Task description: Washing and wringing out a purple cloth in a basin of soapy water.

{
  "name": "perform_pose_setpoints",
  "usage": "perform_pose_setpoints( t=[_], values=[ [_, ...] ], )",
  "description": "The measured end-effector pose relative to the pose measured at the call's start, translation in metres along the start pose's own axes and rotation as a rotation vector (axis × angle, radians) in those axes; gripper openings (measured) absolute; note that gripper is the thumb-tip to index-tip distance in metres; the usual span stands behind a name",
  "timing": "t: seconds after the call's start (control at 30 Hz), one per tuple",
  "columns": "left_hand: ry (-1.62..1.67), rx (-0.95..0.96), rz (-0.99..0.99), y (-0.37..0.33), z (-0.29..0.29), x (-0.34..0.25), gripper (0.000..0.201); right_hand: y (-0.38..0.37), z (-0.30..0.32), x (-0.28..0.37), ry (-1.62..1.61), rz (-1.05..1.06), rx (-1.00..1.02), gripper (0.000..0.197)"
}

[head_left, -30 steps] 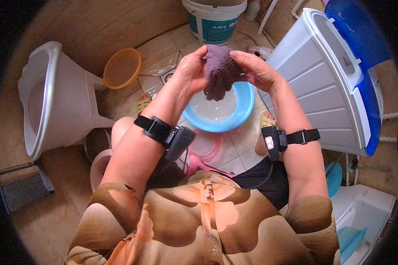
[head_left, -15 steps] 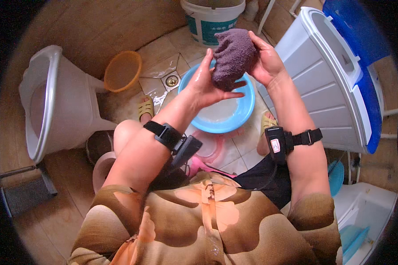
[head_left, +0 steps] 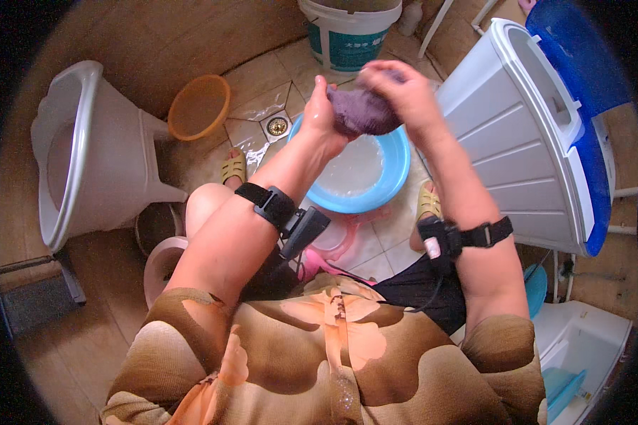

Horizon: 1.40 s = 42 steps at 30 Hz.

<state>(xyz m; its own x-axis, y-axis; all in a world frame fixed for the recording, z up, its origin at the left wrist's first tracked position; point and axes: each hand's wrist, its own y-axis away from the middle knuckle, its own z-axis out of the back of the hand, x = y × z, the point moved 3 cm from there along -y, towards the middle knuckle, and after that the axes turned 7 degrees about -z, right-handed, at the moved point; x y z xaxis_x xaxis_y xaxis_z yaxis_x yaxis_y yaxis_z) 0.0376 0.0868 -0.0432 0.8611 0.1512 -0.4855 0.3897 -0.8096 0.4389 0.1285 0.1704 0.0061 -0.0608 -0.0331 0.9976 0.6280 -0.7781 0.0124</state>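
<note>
A bunched-up dark purple terry cloth (head_left: 365, 112) is held in the air over the far part of a round blue basin (head_left: 398, 168) of cloudy water. My left hand (head_left: 325, 117) grips its left end, thumb up, with the fingers mostly hidden beneath the fabric. From the right, my right hand (head_left: 403, 92) bends over the top of the cloth, its fingers curled against it and slightly blurred.
A white-and-blue washing machine (head_left: 507, 134) stands at the right, lid raised. Beyond the basin are a white bucket (head_left: 347, 46) and a floor drain (head_left: 277, 126). An orange basin (head_left: 199, 106) and a white plastic chair (head_left: 113, 152) are at the left.
My right hand has moved from the cloth's right side up over its top, fingers now curled. The cloth has come slightly lower and lies more sideways, more compact.
</note>
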Motion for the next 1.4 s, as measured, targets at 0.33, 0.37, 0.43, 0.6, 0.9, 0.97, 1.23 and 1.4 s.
perform_pose_setpoints(
  t=[0.33,0.37,0.43,0.6,0.9,0.97,1.23,1.4],
  values=[
    [0.010,0.205,-0.026,-0.022,-0.017,0.034,0.037,-0.011,-0.005,-0.001,0.665,0.224,-0.331,0.035],
    [-0.010,0.252,-0.040,-0.025,-0.020,0.032,0.038,-0.004,-0.014,0.003,0.619,0.277,-0.292,0.034],
    [-0.008,0.213,-0.045,-0.025,-0.016,0.032,0.036,0.019,-0.040,0.012,0.481,0.400,-0.204,0.031],
    [-0.059,0.115,0.000,-0.019,-0.021,0.041,0.026,-0.016,0.004,-0.026,0.642,0.127,-0.369,0.032],
    [0.127,0.306,-0.077,-0.023,-0.022,0.041,0.027,0.000,-0.011,-0.018,0.569,0.153,-0.370,0.035],
    [-0.034,0.168,-0.001,-0.018,-0.028,0.039,0.031,-0.007,0.000,-0.019,0.560,0.074,-0.396,0.035],
    [-0.112,0.129,0.044,-0.024,-0.019,0.046,0.041,-0.014,0.011,-0.026,0.572,0.106,-0.461,0.036],
    [0.249,0.573,-0.066,-0.043,0.013,0.012,0.040,0.009,-0.052,0.000,0.414,0.280,-0.241,0.034]
  ],
)
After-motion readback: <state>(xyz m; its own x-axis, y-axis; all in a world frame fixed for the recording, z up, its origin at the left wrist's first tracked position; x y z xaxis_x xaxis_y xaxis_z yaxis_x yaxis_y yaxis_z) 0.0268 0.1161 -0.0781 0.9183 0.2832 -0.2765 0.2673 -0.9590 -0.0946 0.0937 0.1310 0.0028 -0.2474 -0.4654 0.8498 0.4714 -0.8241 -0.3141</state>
